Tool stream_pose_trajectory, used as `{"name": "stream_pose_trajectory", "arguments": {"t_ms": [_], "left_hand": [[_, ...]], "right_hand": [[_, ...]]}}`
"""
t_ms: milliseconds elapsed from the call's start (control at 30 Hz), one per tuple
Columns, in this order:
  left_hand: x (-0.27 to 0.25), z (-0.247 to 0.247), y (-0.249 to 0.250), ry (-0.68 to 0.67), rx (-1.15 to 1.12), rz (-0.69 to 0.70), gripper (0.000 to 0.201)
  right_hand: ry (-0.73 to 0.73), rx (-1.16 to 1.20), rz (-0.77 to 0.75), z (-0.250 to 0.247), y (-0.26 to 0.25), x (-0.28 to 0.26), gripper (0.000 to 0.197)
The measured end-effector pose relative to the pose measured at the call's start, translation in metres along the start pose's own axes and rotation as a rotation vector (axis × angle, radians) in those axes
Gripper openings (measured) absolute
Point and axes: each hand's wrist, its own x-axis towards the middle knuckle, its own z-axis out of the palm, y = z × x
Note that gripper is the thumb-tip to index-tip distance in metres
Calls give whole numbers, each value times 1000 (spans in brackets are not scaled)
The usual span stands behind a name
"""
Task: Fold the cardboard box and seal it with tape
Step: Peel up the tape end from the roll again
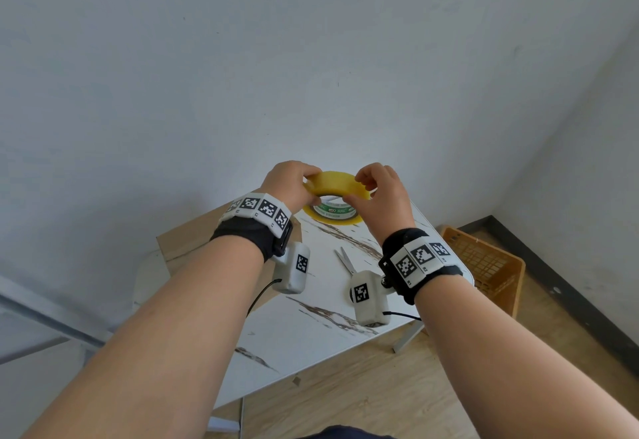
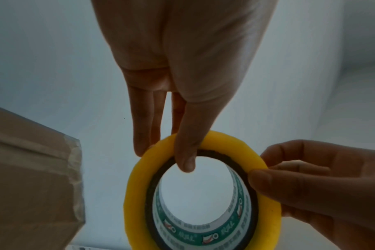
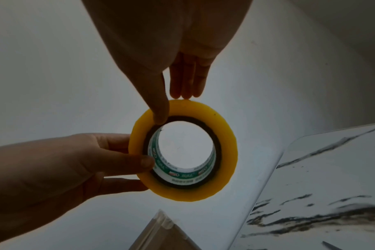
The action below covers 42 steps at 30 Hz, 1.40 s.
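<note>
A yellow tape roll (image 1: 332,182) with a green-printed core is held up in the air above the table's far end. My left hand (image 1: 304,189) grips its left side, the thumb hooked inside the core in the left wrist view (image 2: 164,152). My right hand (image 1: 359,189) pinches the right side, thumb on the roll's face and fingertips on the outer rim (image 3: 171,108). The brown cardboard box (image 1: 186,234) lies on the table under my left forearm; clear tape shows along one edge of the box (image 2: 32,186).
Scissors (image 1: 345,260) lie on the white marbled table (image 1: 311,328) between my wrists. An orange plastic basket (image 1: 484,262) stands on the wooden floor at the right. A white wall runs close behind the table.
</note>
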Motion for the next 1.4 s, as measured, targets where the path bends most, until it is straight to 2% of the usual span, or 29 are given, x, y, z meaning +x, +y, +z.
{"name": "stream_pose_trajectory", "arguments": {"t_ms": [167,300,867,1033,1300,1400], "left_hand": [[-1,-4,-1,-25,-56,-13,63],[-2,-5,2,-3,-19,-10,64],[-6,-8,13,57,121,57,51],[-6,-8,10,69,171,63,44],[-7,-11,12,62,192,56,48],[-8,-14,15,46,213,60,43]], "right_hand": [[-4,-54,-55,-2,2,0,20],[34,-45,-37,-1,1,1,17],[23,-13,12,2,3,-1,19],[-24,-46,21,-4,5,2,9],[-42,-297,-134,-4,7,6,15],[-75,-437,-210,-5,4,9,20]]}}
